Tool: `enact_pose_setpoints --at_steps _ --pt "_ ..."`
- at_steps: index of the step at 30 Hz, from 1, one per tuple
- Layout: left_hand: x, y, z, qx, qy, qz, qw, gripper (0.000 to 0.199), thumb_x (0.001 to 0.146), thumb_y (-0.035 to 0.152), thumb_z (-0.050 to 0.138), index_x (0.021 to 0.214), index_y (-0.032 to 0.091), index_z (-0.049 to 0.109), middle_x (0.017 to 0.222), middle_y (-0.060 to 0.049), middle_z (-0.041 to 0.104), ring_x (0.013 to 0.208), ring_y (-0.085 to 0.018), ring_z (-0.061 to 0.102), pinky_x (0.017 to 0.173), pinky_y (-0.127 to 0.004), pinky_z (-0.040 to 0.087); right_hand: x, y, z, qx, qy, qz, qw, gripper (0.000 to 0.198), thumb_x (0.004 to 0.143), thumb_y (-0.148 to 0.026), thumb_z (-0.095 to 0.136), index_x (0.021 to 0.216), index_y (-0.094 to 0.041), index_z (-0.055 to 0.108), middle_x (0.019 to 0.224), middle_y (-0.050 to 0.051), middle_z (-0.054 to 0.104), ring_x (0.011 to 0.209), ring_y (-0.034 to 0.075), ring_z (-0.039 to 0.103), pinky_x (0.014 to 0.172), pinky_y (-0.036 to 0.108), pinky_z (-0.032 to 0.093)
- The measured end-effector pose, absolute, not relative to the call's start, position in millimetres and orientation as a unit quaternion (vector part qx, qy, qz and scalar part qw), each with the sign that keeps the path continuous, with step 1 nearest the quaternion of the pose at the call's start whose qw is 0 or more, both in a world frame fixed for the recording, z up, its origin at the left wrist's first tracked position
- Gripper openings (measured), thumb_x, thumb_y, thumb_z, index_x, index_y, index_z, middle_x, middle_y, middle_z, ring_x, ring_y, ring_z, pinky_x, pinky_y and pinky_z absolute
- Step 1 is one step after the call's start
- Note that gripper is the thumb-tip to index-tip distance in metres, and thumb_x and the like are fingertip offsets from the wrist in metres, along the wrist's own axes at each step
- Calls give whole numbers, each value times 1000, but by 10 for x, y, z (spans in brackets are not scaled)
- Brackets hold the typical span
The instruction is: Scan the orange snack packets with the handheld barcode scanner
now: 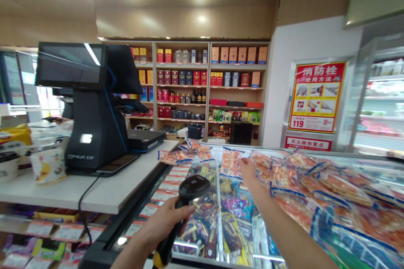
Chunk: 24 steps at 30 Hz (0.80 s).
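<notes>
My left hand (164, 222) is wrapped around the handle of a black barcode scanner (193, 188), whose head points away over the freezer. Farther off, my right hand (248, 169) pinches the right edge of a clear, blue-edged food bag (231, 163). Orange-pink food and a barcode label show through that bag. A pile of similar bags (284, 176) lies to the right of my right hand, spreading toward me. To the left is a smaller group of the same bags (186, 151). Below the scanner, colourful wrapped ice creams (233, 235) show in the freezer.
A checkout terminal (91, 126) stands on the white counter (104, 193) at left, with a cable hanging over the edge. A cup (8, 166) and a patterned white packet (49, 164) sit beside it. Shelves of boxes and bottles (183, 77) line the back wall.
</notes>
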<state>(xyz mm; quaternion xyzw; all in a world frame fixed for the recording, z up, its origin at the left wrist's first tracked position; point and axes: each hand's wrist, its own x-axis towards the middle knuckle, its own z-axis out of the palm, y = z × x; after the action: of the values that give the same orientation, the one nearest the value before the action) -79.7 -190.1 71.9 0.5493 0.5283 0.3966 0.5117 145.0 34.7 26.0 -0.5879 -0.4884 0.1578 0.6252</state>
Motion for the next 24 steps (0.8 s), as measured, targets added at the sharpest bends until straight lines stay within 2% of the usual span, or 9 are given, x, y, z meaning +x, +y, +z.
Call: enact_pose_setpoints --at_steps 9,11,14,16,18,20,22,24 --pt "-837 -1797 739 522 548 460 465 29 64 44 52 57 17 42 38 7 43 37 -6 37 43 -19 28 2013 497 441 -664 -481 73 568 19 62 -26 47 69 -14 60 66 9 62 67 22 55 62 31 38" --pt "-878 -1733 710 513 553 461 468 30 64 45 52 57 17 42 38 6 43 37 -6 37 42 -19 27 2160 506 469 -693 -497 11 522 25 64 -25 45 81 -13 59 72 11 61 71 22 54 63 32 37" --pt "-926 -1645 669 508 553 450 483 30 64 45 51 57 17 41 38 6 44 37 -7 38 41 -19 28 2208 473 463 -702 -552 -147 424 38 67 -22 45 103 -14 52 98 14 55 88 23 49 70 33 35" --pt "-950 -1607 649 507 550 452 486 30 65 44 50 57 17 41 39 6 44 37 -7 39 42 -20 29 2109 441 432 -673 -622 -198 350 34 70 -22 44 102 -18 53 105 12 52 96 24 44 76 36 32" --pt "-976 -1585 635 509 549 460 478 31 65 44 50 56 17 40 38 6 43 38 -7 39 43 -20 29 1934 433 390 -648 -688 -190 265 24 72 -21 42 87 -18 60 95 11 57 95 24 44 78 38 29" --pt "-1007 -1571 623 505 552 467 470 32 65 46 50 55 17 39 38 6 42 37 -7 38 42 -20 28 1713 471 346 -635 -716 -179 228 23 74 -22 40 74 -17 62 86 11 59 94 24 44 79 39 28" --pt "-1043 -1553 611 491 564 469 471 32 63 47 51 57 17 40 39 6 43 37 -7 37 42 -20 28 1464 572 304 -630 -718 -153 252 24 75 -25 40 77 -17 62 90 11 59 96 24 44 79 38 29" --pt "-1079 -1524 598 476 578 467 471 32 62 48 53 59 17 41 39 6 43 37 -7 38 41 -19 27 1201 728 261 -627 -722 -80 282 27 76 -30 38 85 -17 61 94 11 60 93 22 48 75 33 33"
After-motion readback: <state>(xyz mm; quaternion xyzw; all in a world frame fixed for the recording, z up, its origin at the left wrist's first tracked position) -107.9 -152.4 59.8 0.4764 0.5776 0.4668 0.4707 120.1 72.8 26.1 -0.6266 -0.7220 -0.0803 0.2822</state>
